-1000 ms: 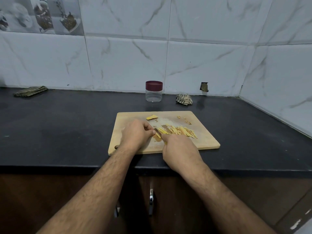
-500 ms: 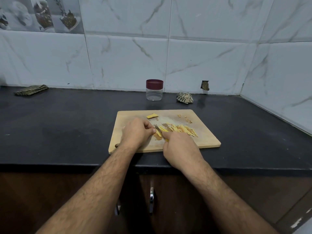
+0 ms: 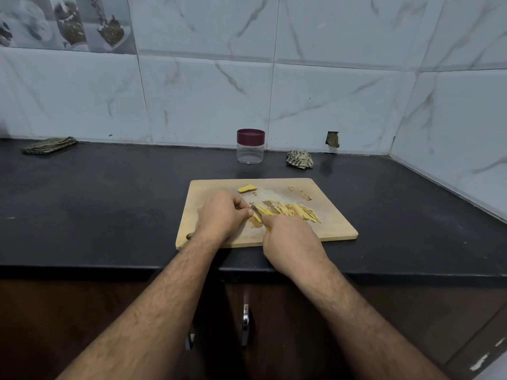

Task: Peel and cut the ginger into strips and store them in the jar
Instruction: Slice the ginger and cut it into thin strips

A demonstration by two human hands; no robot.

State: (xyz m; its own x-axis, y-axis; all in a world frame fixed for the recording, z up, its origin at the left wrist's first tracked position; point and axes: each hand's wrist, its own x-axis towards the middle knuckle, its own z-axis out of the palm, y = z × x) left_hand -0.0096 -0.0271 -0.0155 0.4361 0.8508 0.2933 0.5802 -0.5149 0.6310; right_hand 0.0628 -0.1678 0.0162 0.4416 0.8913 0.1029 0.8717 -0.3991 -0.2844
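Knife [image 3: 255, 210] lower now, handle hidden.

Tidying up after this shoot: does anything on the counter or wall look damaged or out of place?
Yes. A chipped hole in the wall tile shows brown behind, just above the counter. A crumpled cloth lies below it, right of the jar. Small peel scraps are scattered on the cutting board.

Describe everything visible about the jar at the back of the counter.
The jar is a small, clear, plastic-looking cylinder with a dark maroon lid on top. It stands upright on the black counter near the tiled wall, behind the cutting board and apart from it. It looks empty; neither hand touches it.
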